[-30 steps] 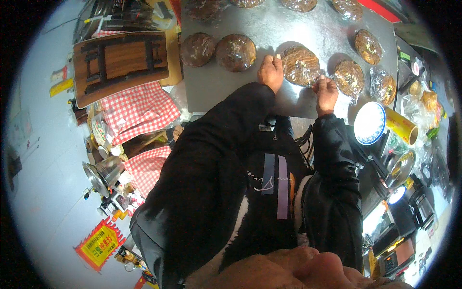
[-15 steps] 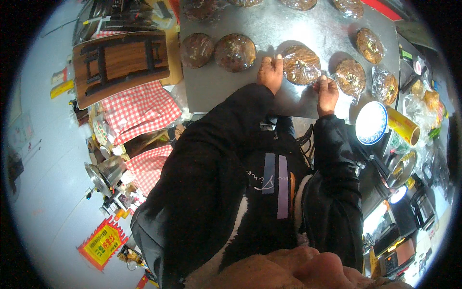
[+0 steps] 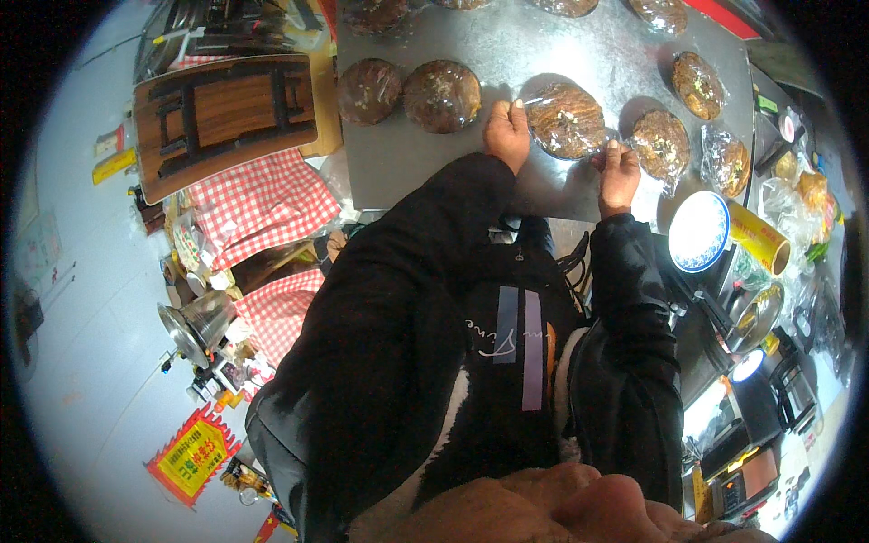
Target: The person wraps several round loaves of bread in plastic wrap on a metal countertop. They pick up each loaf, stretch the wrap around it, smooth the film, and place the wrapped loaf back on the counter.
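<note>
Brown, film-wrapped round cake rests on the metal desk between your left hand, its grip unclear, and right hand, apparently pinching the film. Judged soft, fairly dense, slippery-surfaced: hold low at both sides.

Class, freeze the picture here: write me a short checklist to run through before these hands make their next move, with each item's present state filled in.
1. Left hand at the left edge of the wrapped brown round: ok.
2. Right hand at its lower right edge: ok.
3. Clear film over the round's top: ok, glossy creases show there.
4. Film closed underneath: cannot tell, the underside is hidden.
5. Firm hold on the film: cannot tell, the detail is too small.
6. Ample room to the right of the right hand: not ok, a neighbouring wrapped round lies close by.
</note>
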Motion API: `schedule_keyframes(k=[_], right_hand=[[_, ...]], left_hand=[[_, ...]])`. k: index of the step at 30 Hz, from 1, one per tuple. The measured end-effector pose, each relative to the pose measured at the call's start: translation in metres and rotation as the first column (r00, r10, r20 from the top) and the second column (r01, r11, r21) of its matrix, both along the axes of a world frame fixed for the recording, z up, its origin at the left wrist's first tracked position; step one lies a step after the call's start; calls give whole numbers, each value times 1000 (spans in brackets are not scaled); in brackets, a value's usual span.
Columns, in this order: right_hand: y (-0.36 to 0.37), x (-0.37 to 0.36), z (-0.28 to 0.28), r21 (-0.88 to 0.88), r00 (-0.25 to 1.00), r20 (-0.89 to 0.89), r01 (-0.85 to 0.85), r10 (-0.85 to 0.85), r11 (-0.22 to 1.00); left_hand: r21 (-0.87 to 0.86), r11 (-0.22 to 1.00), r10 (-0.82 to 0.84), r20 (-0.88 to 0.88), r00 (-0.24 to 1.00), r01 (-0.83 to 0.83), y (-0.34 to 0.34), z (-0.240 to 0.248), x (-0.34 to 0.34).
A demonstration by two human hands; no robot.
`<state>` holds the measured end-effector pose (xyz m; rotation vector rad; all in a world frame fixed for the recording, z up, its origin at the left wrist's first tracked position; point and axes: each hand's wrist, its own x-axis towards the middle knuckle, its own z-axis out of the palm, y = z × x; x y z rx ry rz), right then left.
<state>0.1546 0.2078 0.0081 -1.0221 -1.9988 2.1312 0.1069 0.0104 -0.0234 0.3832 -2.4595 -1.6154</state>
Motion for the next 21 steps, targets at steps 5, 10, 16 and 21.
schedule_keyframes(k=[5, 10, 16, 21], right_hand=[[2, -1, -8, 43, 999, -44, 2, 0, 999], [2, -4, -2, 14, 999, 33, 4, -4, 1000], [-4, -20, 22, 359, 983, 170, -125, 66, 925], [-9, -31, 26, 504, 988, 114, -150, 106, 851]], left_hand=[[4, 1000, 13, -29, 999, -13, 1, -2, -1], [134, 991, 20, 23, 1000, -23, 1, -4, -1], [171, 983, 48, 141, 989, -72, 7, 0, -8], [-63, 998, 32, 186, 982, -21, 8, 3, -18]])
